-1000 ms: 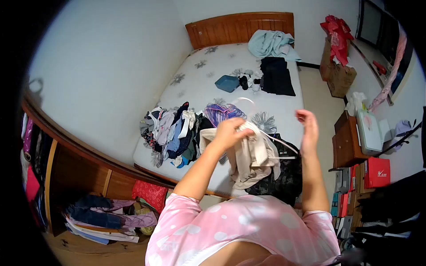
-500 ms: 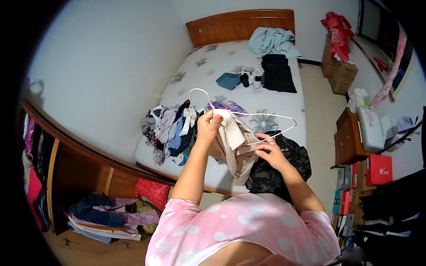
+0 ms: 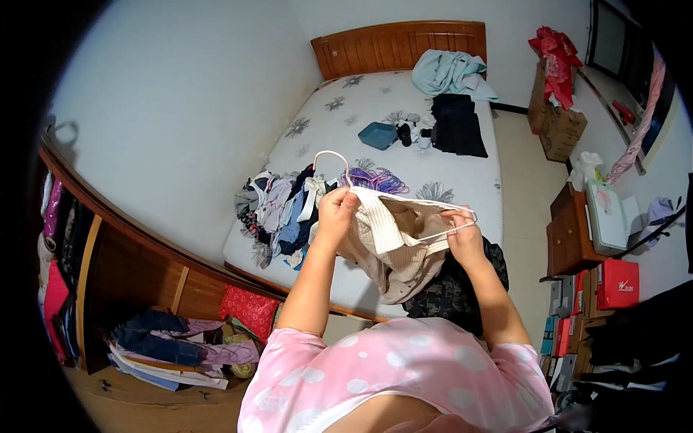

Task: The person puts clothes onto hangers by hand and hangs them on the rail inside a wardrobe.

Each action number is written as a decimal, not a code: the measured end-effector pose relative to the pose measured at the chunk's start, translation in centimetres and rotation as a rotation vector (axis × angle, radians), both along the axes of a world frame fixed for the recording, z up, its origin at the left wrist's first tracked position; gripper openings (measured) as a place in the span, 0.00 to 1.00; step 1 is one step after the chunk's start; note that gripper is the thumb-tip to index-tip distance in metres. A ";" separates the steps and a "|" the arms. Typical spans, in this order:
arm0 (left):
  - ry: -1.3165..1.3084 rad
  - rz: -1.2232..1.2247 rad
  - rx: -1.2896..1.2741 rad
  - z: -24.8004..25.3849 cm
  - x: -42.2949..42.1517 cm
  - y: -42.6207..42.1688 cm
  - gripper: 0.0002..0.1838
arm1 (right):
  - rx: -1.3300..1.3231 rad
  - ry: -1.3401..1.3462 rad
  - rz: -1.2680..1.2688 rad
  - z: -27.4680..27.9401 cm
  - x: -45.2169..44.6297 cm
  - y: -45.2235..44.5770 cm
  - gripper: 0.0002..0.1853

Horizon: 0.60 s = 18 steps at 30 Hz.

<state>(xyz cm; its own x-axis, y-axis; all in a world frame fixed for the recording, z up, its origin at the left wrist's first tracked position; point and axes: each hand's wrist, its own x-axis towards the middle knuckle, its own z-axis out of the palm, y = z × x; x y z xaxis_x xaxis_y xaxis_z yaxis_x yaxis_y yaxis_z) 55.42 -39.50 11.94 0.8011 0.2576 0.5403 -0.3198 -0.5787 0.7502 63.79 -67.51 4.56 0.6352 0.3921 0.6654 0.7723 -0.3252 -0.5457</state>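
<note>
Just under the hook of the pale hanger, the left hand has its fingers closed on the light garment and wire, apparently to steady both together while the hook stands free above. Across from those fingers, the right hand pinches cloth near the hanger's end (thumb and fingers nearly closed), probably to control that edge. Half a second earlier, the wire's end stuck out bare beyond the right fingers; now cloth reaches much nearer it.

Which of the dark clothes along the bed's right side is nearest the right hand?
The camouflage garment, at the near end of the bed; the plain black clothes lie farther off, toward the headboard.
</note>
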 end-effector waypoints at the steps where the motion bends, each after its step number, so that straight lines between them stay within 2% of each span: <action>1: 0.013 0.006 0.001 0.1 0.0 0.2 0.31 | -0.015 0.071 0.050 0.5 -0.1 -0.5 0.20; 4: 0.015 0.008 0.046 0.5 0.0 0.4 0.31 | -0.055 0.327 0.166 2.2 -0.8 -1.6 0.24; 7: -0.008 -0.010 0.116 1.1 0.0 0.7 0.32 | -0.003 0.293 0.221 2.4 -0.5 -2.3 0.26; 8: 0.016 0.010 0.139 1.4 0.0 0.8 0.29 | -0.035 0.293 0.239 2.8 -0.6 -2.8 0.28; 14: 0.096 0.171 0.579 3.5 -0.9 0.2 0.23 | -0.107 0.173 0.211 4.5 -0.7 -3.2 0.26; 18: 0.001 0.248 0.839 3.7 -1.3 0.1 0.19 | -0.119 0.079 0.140 5.6 -1.1 -2.7 0.24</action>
